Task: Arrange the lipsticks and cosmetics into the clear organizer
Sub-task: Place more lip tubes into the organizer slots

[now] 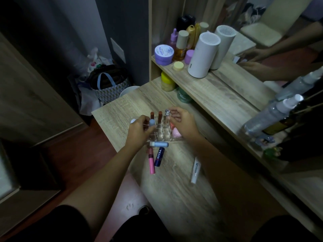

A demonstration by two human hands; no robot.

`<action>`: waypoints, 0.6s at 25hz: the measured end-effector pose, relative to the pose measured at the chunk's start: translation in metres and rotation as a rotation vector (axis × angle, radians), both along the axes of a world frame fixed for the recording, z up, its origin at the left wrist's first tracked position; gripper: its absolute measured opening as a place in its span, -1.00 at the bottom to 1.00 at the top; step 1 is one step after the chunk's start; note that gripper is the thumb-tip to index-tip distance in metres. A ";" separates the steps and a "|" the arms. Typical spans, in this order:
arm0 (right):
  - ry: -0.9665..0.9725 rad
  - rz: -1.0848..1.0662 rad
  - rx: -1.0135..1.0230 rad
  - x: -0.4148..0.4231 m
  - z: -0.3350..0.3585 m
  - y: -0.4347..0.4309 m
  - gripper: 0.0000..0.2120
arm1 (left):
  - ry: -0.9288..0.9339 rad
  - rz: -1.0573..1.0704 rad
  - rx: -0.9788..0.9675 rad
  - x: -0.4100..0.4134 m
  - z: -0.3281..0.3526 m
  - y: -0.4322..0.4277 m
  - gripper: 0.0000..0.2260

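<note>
The clear organizer [166, 135] stands on the wooden table [174, 189], with two brown lipsticks [160, 117] and a clear-capped tube [167, 116] upright in its back cells. My left hand [139, 131] holds a light blue tube [152, 123] upright over the left cells. My right hand [183, 123] rests at the organizer's right side, fingers curled near the clear-capped tube; pink sponges [175, 131] lie under it. In front of the organizer lie a blue stick [159, 144], a pink tube [151, 161], a dark blue Nivea stick [159, 157] and a white tube [195, 170].
A raised shelf [218, 91] runs along the right with jars, bottles and two white cylinders [203, 55]. Spray bottles [272, 110] stand at the right by a mirror. Bags [108, 86] sit on the floor beyond the table's left edge.
</note>
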State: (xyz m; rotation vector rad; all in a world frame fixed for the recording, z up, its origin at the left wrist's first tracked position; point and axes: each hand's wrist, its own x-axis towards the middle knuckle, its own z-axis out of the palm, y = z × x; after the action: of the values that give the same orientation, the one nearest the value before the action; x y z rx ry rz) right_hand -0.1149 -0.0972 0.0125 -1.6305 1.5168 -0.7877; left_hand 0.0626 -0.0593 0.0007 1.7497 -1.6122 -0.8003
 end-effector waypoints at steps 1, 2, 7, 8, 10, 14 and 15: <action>0.020 0.009 -0.018 -0.001 0.001 -0.001 -0.67 | -0.013 0.000 -0.020 0.000 0.001 -0.001 -0.78; 0.037 0.017 -0.039 -0.001 0.002 -0.002 -0.69 | -0.033 -0.002 -0.040 0.000 0.002 -0.002 -0.80; 0.070 0.037 -0.084 0.000 0.007 -0.006 -0.74 | -0.050 -0.017 -0.045 -0.001 0.006 -0.005 -0.82; 0.077 0.037 -0.083 0.001 0.007 -0.006 -0.74 | -0.046 -0.021 -0.042 -0.001 0.007 -0.004 -0.81; 0.085 0.037 -0.076 0.001 0.007 -0.005 -0.73 | -0.046 -0.026 -0.043 -0.001 0.007 -0.004 -0.81; 0.079 0.010 -0.050 -0.002 0.008 -0.002 -0.68 | -0.018 -0.001 -0.022 -0.001 0.006 -0.003 -0.77; 0.082 0.004 -0.047 -0.004 0.008 0.000 -0.67 | -0.016 0.007 -0.016 -0.001 0.006 -0.002 -0.75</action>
State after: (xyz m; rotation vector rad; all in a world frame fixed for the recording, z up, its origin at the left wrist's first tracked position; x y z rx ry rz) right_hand -0.1184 -0.0974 0.0209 -1.7190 1.5619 -0.7676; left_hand 0.0620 -0.0615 0.0071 1.7535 -1.6181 -0.7701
